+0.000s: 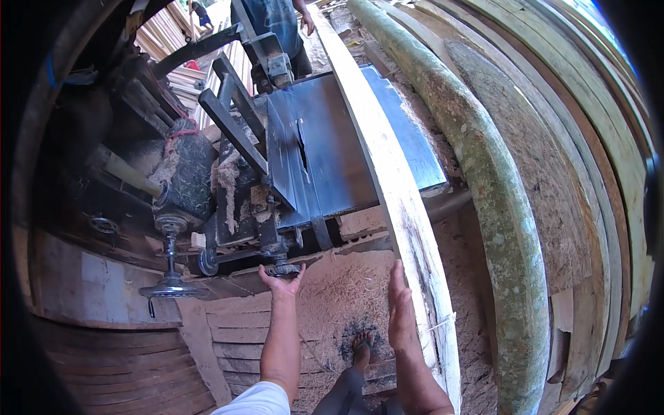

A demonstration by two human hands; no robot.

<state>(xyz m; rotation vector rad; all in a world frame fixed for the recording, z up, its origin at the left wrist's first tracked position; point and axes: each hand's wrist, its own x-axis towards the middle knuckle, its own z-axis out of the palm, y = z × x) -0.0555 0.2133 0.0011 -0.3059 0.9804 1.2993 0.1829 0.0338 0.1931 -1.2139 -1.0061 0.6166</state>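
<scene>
My left hand (282, 280) has its fingers around a dark round adjustment knob (280, 268) at the near end of the machine's fence assembly (277, 187). My right hand (402, 308) is stretched flat along the left side of a long, pale plank (380, 152), its thumb not clearly visible. The plank runs from near me across the right part of the metal machine table (408, 145) to the far end. A long narrow slot shows in the tabletop left of the plank.
Another person (270, 28) stands beyond the table. A bark-covered log (498, 207) and stacked boards (581, 138) fill the right. A handwheel (169, 289) and machine housing stand left. Sawdust covers the floor (346, 290) round my foot. More timber (149, 28) lies at the back left.
</scene>
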